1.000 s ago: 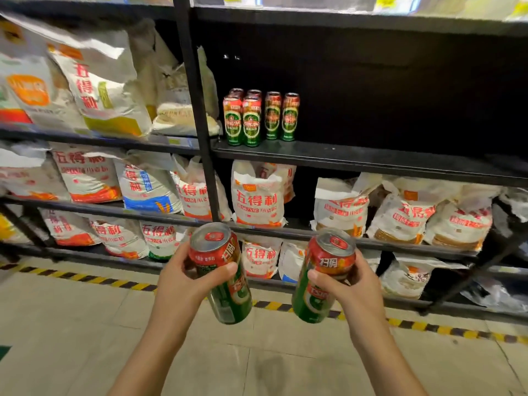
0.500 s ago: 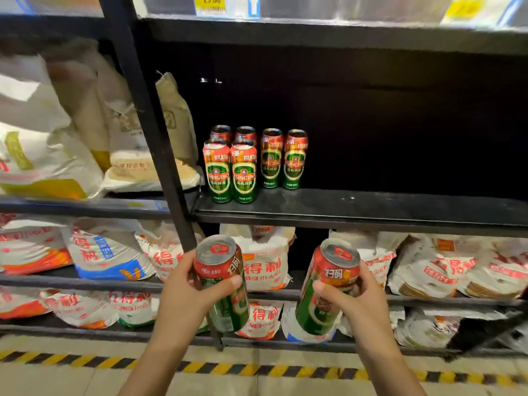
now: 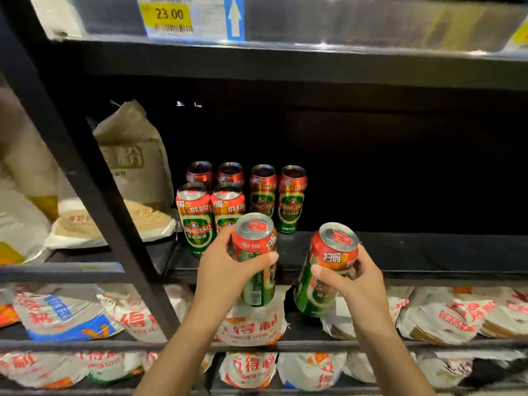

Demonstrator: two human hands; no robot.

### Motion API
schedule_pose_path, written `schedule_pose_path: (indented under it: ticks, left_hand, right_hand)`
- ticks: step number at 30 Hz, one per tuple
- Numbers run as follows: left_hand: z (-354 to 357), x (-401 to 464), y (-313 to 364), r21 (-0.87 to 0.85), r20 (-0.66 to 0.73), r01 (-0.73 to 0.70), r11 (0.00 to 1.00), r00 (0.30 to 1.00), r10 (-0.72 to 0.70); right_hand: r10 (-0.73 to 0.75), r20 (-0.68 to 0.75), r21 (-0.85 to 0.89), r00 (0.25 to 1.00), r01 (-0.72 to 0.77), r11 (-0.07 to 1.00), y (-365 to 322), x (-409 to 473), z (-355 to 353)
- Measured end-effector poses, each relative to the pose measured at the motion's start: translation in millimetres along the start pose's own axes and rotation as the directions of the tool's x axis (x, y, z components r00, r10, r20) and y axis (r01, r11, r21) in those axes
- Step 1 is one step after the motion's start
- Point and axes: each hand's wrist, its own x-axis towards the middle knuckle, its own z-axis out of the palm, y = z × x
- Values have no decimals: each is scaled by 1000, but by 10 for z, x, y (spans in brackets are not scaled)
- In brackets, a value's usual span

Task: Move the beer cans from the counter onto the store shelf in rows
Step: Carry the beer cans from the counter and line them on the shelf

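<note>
Left hand [image 3: 228, 270], right hand [image 3: 353, 277] raised, fingers curled, each gripping.

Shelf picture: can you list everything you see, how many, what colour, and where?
Cans on the shelf: six, red and green, standing in two rows at the left of the black shelf.
Cans in hands: two, red and green, in front of the shelf.
Price tag: one, yellow, on the upper shelf edge.
Arrow sign: one, blue and white, beside the tag.
Flour bags: many, white with red print, lower shelves.
Left hand: holds one can.
Right hand: holds the other.
</note>
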Motion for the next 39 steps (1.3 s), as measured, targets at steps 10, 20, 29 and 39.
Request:
schedule_pose_path:
  ticks: [10, 20, 29, 39]
  left_hand:
    - [311, 545, -48, 34, -10, -27, 999, 1000, 27]
    - [463, 770, -187, 84, -25, -29, 996, 999, 31]
    - [538, 851, -241, 129, -53, -49, 990, 997, 56]
    - [595, 759, -385, 45, -84, -127, 991, 988, 130]
  right_hand:
    - [-101, 68, -26, 993, 103, 994, 59, 776, 106]
    - [-118, 125, -23, 985, 121, 992, 234, 1172, 196]
    - [-114, 156, -6, 981, 116, 993, 356, 1349, 214]
    - [-133, 263, -4, 956, 139, 990, 470, 1360, 241]
